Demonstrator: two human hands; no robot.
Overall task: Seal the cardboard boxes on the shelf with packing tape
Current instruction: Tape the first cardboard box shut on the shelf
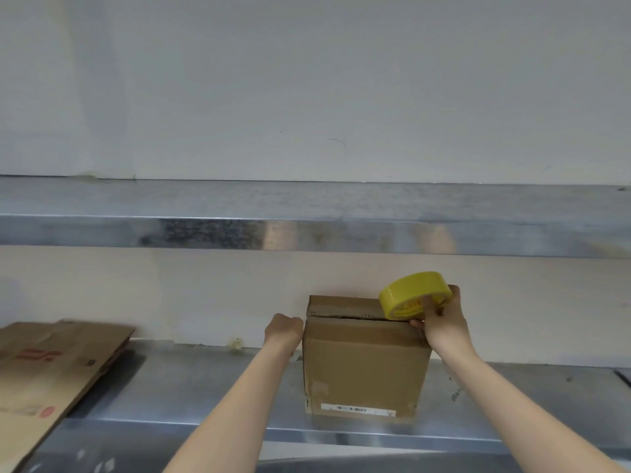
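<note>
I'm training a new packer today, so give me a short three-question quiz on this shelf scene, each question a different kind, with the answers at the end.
1. True or false: the yellow tape roll is held in the right hand.
2. Where is the left hand? A, on the upper shelf. B, at the top left corner of the cardboard box. C, inside the roll's core.
3. What lies flat on the shelf, left of the box?

Key: 1 true. 2 B. 3 flattened cardboard.
</note>
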